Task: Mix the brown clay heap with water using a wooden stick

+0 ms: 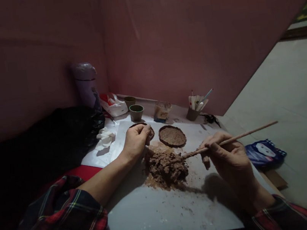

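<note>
A heap of wet, crumbly brown clay-like material [167, 166] lies on the white board [145, 216] between my hands. My right hand [228, 153] grips a thin brown-coated stick [248, 132], whose lower end touches the heap's right side. Just beyond the heap, my left hand [136, 138] has its fingers closed together; whatever they pinch is hidden. Partly behind those fingers shows a dark-rimmed round piece [152, 132], and I cannot tell whether the hand holds it. To its right lies a flat brown disc with a raised rim [172, 136].
Along the back stand a green-lined cup [137, 113], a cloudy clear cup [162, 111] and a small pot of sticks [193, 113]. Crumpled white tissue [105, 136] and a black bag [45, 142] are at left. A blue packet [266, 154] lies beyond the right edge.
</note>
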The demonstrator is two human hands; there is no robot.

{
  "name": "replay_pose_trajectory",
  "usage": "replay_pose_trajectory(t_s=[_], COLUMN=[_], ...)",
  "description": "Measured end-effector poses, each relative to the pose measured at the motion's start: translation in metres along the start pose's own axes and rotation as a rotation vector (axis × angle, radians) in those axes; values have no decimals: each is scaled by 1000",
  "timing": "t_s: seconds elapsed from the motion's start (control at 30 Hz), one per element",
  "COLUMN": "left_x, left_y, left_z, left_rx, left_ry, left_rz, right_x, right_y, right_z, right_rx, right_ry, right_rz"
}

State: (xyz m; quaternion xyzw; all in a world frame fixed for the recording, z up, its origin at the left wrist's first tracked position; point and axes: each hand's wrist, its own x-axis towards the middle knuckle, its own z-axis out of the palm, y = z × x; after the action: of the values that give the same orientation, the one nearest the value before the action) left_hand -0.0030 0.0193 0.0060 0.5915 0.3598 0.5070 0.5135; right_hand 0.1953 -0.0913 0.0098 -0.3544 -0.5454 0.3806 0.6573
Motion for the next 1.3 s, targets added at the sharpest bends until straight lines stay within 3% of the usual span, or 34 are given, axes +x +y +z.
replay_pose_trajectory(t_s=[0.2, 0.4, 0.53, 0.67, 0.83, 0.93, 1.1, 1.3], left_x=[1, 0, -1, -1, 0, 0, 0, 0], left_y=[0, 1, 1, 0, -3, -3, -1, -2], left_z=[-1, -1, -1, -1, -1, -1, 0, -1], left_rx=[-2, 11, 16, 4, -12, -20, -21, 1], left_ry=[6, 5, 8, 11, -5, -6, 0, -1], left_rz=[-6, 0, -19, -28, -23, -27, -28, -22], right_x=[-3, 0, -3, -3, 2, 2, -2, 1], right_y=[5, 1, 4, 3, -1, 1, 6, 1], right_z=[5, -1, 9, 5, -8, -5, 4, -10], right_rx=[-75, 18, -68, -99, -18, -29, -160, -146], right_ry=[-12, 51, -3, -45, 68, 113, -9, -38], right_rz=[161, 31, 101, 174, 50, 8, 128, 135])
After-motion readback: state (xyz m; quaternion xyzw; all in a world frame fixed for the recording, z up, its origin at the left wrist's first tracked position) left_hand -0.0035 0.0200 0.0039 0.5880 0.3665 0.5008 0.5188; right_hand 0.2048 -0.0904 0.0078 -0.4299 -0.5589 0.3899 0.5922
